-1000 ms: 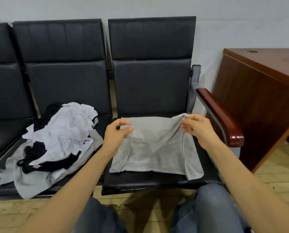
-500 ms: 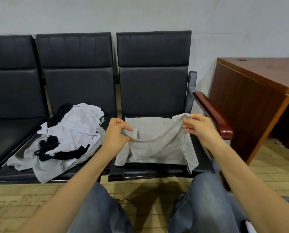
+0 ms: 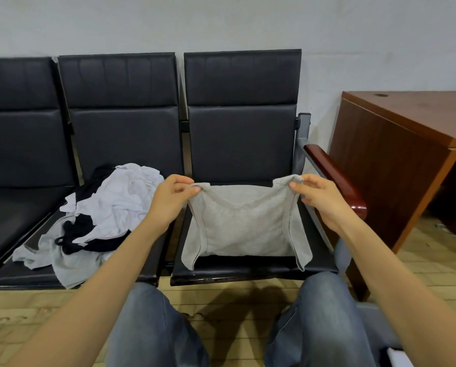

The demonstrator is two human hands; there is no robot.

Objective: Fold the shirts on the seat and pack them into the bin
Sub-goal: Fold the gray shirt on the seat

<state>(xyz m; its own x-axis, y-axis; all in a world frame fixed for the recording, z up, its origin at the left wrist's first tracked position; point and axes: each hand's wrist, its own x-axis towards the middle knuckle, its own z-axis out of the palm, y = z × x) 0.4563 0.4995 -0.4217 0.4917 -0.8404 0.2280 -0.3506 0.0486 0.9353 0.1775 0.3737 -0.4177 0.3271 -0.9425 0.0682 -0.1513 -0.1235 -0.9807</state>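
Observation:
A grey shirt (image 3: 244,226) is stretched over the right-hand black seat (image 3: 248,271), its lower edge resting on the cushion. My left hand (image 3: 170,201) pinches its upper left corner and my right hand (image 3: 319,197) pinches its upper right corner, both lifted a little above the seat. On the middle seat lies a heap of white, black and grey shirts (image 3: 94,218). No bin is in view.
A wooden armrest (image 3: 335,178) runs along the right side of the seat, close to my right hand. A brown wooden desk (image 3: 396,154) stands further right. My knees in jeans (image 3: 322,313) are in front of the seats, over a pale wooden floor.
Both hands have lifted the grey shirt's top edge and pulled it apart, so it hangs taut between them instead of lying bunched. The camera has drawn back and up.

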